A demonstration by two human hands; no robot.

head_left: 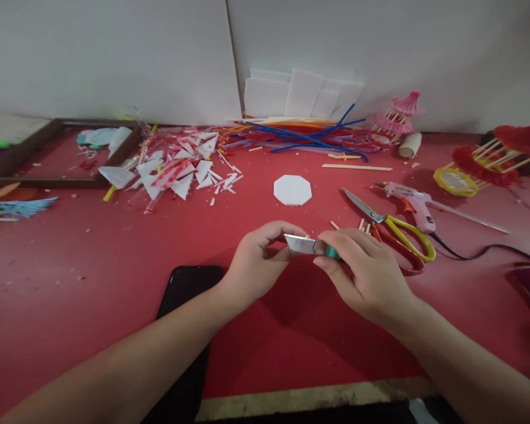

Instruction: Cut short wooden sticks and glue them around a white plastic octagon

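My right hand grips a box cutter by its handle, of which a bit of green shows between the fingers. The wide metal blade is out and points left toward my left hand. The fingers of that hand are curled behind and beside the blade, closed on something small that is mostly hidden. Beyond both hands a white octagonal piece lies flat on the red table. Short cut sticks lie just past my right hand, partly covered by it.
Scissors and a pink glue gun with a cord lie at right. A black phone sits under my left forearm. White scraps, pipe cleaners, a wooden frame and red craft models are farther back.
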